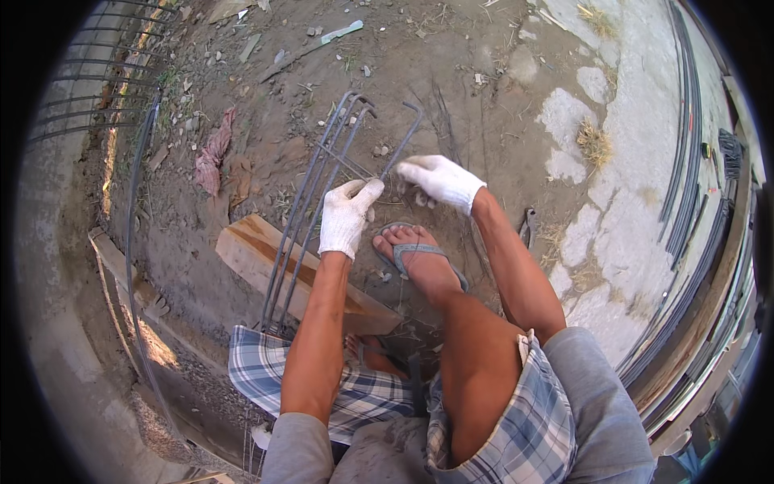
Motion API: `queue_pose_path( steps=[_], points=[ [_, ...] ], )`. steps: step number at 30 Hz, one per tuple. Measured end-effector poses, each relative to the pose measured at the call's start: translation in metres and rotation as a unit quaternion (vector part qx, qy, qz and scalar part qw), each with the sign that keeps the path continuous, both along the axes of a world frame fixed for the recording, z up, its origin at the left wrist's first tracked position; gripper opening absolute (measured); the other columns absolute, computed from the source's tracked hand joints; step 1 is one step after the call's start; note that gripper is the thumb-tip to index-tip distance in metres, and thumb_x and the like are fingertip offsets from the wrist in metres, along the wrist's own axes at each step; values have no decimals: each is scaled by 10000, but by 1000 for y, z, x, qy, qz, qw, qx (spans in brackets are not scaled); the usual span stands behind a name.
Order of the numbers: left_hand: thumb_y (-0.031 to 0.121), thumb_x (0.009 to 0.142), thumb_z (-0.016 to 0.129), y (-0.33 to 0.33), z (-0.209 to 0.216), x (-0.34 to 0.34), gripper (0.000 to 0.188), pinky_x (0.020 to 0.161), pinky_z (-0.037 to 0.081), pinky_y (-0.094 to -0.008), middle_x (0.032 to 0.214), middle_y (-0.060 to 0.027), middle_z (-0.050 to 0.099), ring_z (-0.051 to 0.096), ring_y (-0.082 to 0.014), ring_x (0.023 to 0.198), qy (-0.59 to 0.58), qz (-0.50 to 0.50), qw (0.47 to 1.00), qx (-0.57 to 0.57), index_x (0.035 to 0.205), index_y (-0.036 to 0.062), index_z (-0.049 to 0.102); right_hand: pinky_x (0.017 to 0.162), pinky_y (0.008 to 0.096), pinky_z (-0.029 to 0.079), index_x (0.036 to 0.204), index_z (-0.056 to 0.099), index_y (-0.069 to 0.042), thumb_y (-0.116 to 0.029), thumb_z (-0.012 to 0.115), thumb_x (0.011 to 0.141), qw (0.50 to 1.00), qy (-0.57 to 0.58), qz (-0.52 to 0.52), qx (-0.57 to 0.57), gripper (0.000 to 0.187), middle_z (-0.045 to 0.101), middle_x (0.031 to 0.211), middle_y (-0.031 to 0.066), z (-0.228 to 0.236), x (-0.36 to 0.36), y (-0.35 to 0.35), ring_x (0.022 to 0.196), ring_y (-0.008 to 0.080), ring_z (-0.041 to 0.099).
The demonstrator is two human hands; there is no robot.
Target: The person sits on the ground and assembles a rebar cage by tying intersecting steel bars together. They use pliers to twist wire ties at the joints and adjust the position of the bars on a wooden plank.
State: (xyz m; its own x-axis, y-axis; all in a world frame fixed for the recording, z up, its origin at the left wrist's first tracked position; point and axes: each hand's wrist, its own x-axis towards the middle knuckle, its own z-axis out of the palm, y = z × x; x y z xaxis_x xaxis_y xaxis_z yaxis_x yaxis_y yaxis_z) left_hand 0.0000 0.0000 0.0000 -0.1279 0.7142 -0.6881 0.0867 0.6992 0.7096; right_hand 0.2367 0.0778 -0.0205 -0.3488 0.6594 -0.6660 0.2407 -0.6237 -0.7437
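Dirt yard [451, 64], rubble scattered. Left hand [347, 216], gloved, closed around bundle of bent steel rods [310, 202] lying across wooden plank [250, 250]. Right hand [439, 179], gloved, grips thin rod [403, 145] beside sandalled foot [419, 258]. Hands near, apart.

Sunlit bare dirt ground [451, 73] strewn with debris, patchy concrete [645, 202] to the right, a wooden plank [250, 246] lying across.

Dirt ground [451, 73] bears a wooden plank [250, 246], red rag [214, 153] and stones.
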Motion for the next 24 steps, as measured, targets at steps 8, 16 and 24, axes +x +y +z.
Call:
queue_pose_path(
  steps=[8,16,24],
  points=[
    [360,970,841,3,11,4,356,494,395,-240,746,-2,664,603,-64,596,19,6,1000,4,1079,24,800,603,301,540,1382,689,0,-405,578,1155,990,30,-119,73,478,758,985,58,-6,-13,48,728,110,636],
    [273,1021,781,4,11,-2,303,534,449,-250,892,-4,719,639,-87,637,-19,-3,1000,18,1197,27,778,586,307,506,1299,728,8,-328,596,1142,981,31,-157,106,393,749,933,51,-10,-27,45,658,113,606],
    [196,1019,797,5,-5,-10,329,743,608,-292,1092,-58,765,760,-173,884,-135,64,989,17,1289,21,734,590,311,503,1320,725,22,-306,601,1131,979,30,-156,124,399,733,903,43,-14,-28,48,651,120,613]
  ],
)
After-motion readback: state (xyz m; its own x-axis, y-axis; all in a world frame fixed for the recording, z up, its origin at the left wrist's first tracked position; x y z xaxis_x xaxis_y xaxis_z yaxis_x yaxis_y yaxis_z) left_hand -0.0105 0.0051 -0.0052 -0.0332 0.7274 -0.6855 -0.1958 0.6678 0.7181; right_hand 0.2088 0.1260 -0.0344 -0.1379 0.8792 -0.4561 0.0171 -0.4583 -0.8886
